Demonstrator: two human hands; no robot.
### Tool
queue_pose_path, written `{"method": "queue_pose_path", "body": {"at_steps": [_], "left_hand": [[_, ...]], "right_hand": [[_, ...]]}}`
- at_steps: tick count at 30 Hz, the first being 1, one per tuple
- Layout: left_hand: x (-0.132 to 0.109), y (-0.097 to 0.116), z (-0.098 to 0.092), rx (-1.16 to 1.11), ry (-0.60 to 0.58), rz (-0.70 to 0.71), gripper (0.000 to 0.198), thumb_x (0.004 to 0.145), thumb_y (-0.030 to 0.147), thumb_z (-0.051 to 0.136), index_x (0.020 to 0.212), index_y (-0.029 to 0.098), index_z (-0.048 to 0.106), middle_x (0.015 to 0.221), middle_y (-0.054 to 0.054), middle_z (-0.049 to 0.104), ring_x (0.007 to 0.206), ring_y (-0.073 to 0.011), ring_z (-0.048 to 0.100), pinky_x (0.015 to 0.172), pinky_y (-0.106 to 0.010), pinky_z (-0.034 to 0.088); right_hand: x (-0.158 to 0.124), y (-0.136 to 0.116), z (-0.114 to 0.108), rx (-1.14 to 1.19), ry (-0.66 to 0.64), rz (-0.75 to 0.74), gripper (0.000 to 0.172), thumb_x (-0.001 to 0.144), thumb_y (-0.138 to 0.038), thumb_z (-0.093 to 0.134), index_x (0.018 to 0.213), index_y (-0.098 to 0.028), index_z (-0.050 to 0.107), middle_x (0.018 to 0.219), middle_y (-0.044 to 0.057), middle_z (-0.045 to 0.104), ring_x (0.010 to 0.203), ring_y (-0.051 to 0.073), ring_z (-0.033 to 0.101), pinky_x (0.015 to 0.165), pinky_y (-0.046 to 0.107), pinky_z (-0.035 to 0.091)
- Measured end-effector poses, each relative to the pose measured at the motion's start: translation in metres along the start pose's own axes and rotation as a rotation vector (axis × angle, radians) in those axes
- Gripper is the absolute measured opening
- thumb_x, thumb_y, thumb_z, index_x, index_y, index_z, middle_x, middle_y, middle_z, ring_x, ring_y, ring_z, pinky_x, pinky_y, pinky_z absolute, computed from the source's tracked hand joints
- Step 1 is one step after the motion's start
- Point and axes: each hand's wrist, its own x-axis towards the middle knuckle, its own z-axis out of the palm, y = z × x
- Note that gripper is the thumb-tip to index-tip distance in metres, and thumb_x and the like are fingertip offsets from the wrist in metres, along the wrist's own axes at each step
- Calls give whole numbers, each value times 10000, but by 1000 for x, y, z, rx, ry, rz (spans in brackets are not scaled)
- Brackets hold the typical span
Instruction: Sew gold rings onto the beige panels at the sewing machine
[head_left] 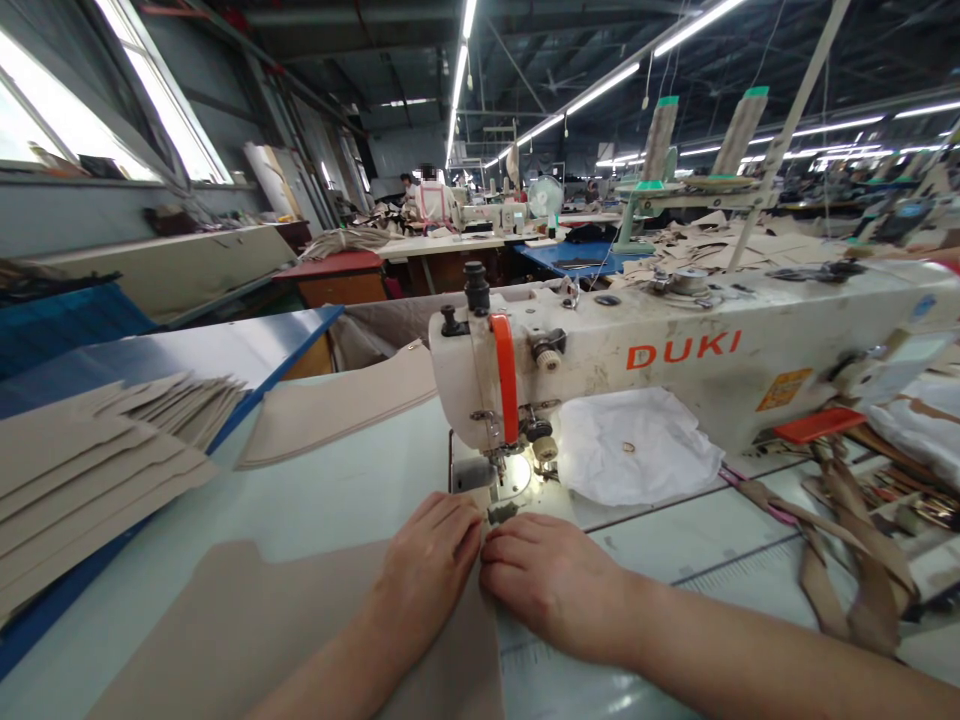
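A beige fabric panel (300, 610) lies on the pale table, its narrow far end reaching the presser foot of a white sewing machine (592, 340). My left hand (431, 560) rests on the panel with its fingers bent together, gripping it near the right edge. Right beside it, my right hand (544, 575) has curled fingers closed at that same edge, just in front of the needle area (501, 468). The fingertips of both hands are partly hidden. A small lamp lights the metal needle plate (517, 475).
Stacked beige panels (82, 460) lie at the left, with more pieces (345, 400) behind the machine head. A white cloth (637, 445) holding a small metal ring sits under the machine arm. Brown straps (847, 540) hang at the right; thread cones (660, 140) stand above.
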Motion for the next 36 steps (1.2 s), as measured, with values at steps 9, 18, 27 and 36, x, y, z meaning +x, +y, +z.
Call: {"method": "queue_pose_path", "body": {"at_steps": [9,18,27,36], "left_hand": [[-2,0,-2,-33,3,-34,221,915,181,406,813,172,602,787,-31,665,738,-161,606,695,-294,522],[-4,-1,-2,-24,17,-32,252,925,195,389,807,168,610,786,-35,683,740,-161,626,691,-298,548],[-6,-2,-9,9,28,31,298,945,195,338,839,158,614,791,-41,680,736,-145,629,686,-275,563],[-10,-1,-11,61,-120,85,251,902,92,358,917,151,602,856,-52,650,801,-170,591,750,-307,560]], "right_hand": [[3,1,0,-50,47,90,132,917,-181,481,974,-115,580,999,82,601,980,192,516,914,327,423],[5,1,1,-104,7,84,138,878,-191,561,991,-113,578,1002,70,606,977,197,511,922,328,422],[11,1,2,-166,-38,64,80,854,-195,596,903,-132,593,933,64,609,932,207,524,871,343,441],[10,-1,1,-166,-27,72,82,869,-209,578,888,-131,592,950,61,613,938,202,530,893,332,437]]}}
